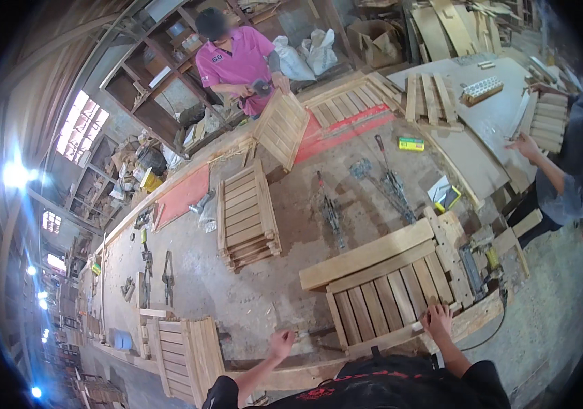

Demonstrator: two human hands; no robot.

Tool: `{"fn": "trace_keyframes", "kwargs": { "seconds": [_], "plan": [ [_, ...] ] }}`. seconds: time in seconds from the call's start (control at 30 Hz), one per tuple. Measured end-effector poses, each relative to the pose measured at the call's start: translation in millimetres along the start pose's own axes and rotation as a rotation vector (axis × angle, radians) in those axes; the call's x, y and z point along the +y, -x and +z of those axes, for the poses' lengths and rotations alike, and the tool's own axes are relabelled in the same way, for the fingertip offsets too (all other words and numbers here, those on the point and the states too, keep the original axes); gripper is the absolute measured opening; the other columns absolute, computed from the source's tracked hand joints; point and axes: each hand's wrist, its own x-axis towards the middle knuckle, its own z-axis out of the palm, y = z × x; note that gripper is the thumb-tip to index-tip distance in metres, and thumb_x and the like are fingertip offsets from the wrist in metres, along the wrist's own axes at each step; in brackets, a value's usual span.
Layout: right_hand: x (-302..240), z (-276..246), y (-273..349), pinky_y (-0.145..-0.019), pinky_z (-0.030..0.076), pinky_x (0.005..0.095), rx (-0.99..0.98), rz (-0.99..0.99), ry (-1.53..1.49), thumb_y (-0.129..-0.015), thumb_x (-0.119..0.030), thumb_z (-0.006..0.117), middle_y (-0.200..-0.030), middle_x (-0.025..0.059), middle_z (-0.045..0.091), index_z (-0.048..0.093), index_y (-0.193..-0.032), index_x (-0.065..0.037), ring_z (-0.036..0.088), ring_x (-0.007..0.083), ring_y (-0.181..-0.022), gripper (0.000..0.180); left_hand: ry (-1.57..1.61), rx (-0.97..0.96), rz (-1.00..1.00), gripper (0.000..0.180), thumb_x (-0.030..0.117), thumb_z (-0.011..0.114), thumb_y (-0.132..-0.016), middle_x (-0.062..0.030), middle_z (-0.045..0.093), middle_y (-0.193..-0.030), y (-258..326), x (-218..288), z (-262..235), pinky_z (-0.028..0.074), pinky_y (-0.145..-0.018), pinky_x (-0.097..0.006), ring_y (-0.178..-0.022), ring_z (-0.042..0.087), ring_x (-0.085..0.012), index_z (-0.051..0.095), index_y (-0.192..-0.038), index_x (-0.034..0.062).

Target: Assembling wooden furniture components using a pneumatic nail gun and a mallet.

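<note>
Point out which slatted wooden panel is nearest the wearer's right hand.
The slatted panel at front right, with a wide pale plank along its far side: the right hand is at its near right corner. The other panels sit farther off.

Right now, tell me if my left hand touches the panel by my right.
No, your left hand is left of the panel, apart.

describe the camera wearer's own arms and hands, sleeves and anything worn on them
The left hand and right hand are both ungloved. The forearms are bare, with no wristwear that can be made out. Above them are short black sleeves, part of a black shirt with red print on it.
</note>
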Motion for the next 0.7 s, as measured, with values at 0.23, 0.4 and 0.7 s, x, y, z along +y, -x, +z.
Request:
{"fn": "trace_keyframes", "kwargs": {
  "seconds": [0.23,0.4,0.7],
  "plan": [
    [-2,-8,-1,-0.096,0.035,0.0574,-0.086,0.068,0.004,-0.071,-0.026,0.066,-0.1,0.0113,0.056,0.058,-0.091,-0.016,0.048,0.038,-0.11,0.023,-0.278,0.144,0.16,0.019,0.019,0.06,-0.084,-0.0154,0.061,-0.06,-5,3,64,0.047,-0.053,-0.045,-0.057,0.062,-0.036,0.064,-0.072,0.0048],
    [-3,-5,-2,-0.098,0.035,0.056,-0.095,0.044,0.034,-0.074,-0.029,0.065,-0.107,0.0119,0.056,0.057,-0.095,-0.016,0.047,0.0386,-0.115,0.027,-0.299,0.397,0.116,0.018,0.021,0.061,-0.083,-0.015,0.062,-0.063,-12,15,80,0.048,-0.056,-0.048,-0.06,0.062,-0.0384,0.064,-0.07,0.009],
    [0,0,-3,-0.095,0.037,0.0534,-0.015,-0.028,0.088,-0.077,-0.027,0.064,-0.101,0.009,0.055,0.055,-0.093,-0.016,0.048,0.0336,-0.111,0.022,-0.337,0.566,-0.025,0.024,0.028,0.059,-0.085,-0.0167,0.065,-0.068,-22,25,83,0.05,-0.06,-0.049,-0.062,0.062,-0.0404,0.066,-0.073,0.0086]
  ]
}}
